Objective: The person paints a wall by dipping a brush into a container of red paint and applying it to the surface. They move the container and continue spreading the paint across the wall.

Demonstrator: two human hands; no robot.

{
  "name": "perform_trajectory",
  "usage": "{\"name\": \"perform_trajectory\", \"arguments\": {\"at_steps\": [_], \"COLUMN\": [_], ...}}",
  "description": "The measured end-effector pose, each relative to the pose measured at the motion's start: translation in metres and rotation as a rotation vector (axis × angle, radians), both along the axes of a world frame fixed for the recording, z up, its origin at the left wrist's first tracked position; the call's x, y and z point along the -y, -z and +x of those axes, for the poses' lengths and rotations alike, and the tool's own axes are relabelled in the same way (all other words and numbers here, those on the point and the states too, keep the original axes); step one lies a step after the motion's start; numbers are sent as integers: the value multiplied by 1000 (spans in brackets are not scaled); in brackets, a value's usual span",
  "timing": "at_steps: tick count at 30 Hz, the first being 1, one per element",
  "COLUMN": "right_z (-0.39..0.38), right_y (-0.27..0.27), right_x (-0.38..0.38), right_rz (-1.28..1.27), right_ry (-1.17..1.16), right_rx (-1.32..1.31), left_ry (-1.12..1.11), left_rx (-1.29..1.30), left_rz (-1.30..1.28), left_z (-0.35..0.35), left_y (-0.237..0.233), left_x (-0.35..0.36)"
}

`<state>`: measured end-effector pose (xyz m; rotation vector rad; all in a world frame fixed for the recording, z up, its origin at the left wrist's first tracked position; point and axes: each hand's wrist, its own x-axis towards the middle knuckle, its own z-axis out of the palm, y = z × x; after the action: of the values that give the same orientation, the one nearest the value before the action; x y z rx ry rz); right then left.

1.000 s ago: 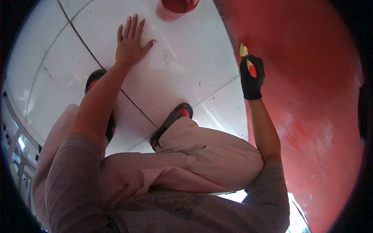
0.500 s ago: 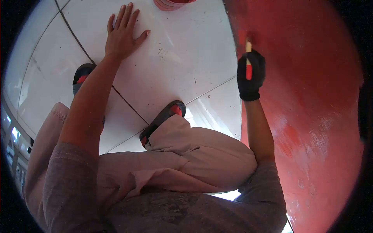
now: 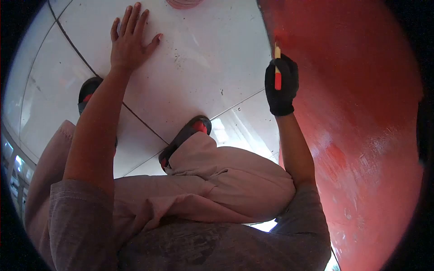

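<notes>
My right hand [image 3: 283, 86], in a black glove, is closed round a paintbrush [image 3: 277, 67] with a pale wooden handle and a red end. The brush's tip points up the view and meets a red-painted surface [image 3: 352, 104] close to its left edge; the bristles are hard to make out. A brighter red patch shows around the tip. My left hand [image 3: 131, 43] is bare and lies flat on the white floor tiles [image 3: 194, 77], fingers spread and holding nothing.
A red-stained container [image 3: 184, 3] stands on the tiles at the top, partly cut off. My feet in dark sandals [image 3: 186, 139] rest on the floor between my arms. The red surface fills the right side, with paler worn patches lower down.
The brush and my right hand have shifted a little left toward the red surface's edge. The view has moved slightly too, and less of the container shows. My left hand stays flat.
</notes>
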<state>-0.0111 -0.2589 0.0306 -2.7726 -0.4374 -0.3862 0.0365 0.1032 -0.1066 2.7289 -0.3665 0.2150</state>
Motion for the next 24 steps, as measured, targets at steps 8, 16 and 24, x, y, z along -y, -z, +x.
{"name": "perform_trajectory", "arguments": {"at_steps": [8, 16, 24], "right_z": [10, 1, 3], "right_y": [4, 20, 12], "right_x": [13, 6, 3], "right_rz": [-84, -36, -29], "right_ry": [14, 35, 17], "right_rx": [64, -147, 15], "left_ry": [21, 17, 4], "left_rx": [48, 44, 40], "left_rz": [-8, -10, -20], "left_z": [2, 3, 2], "left_y": [-3, 0, -1], "left_x": [1, 1, 1]}}
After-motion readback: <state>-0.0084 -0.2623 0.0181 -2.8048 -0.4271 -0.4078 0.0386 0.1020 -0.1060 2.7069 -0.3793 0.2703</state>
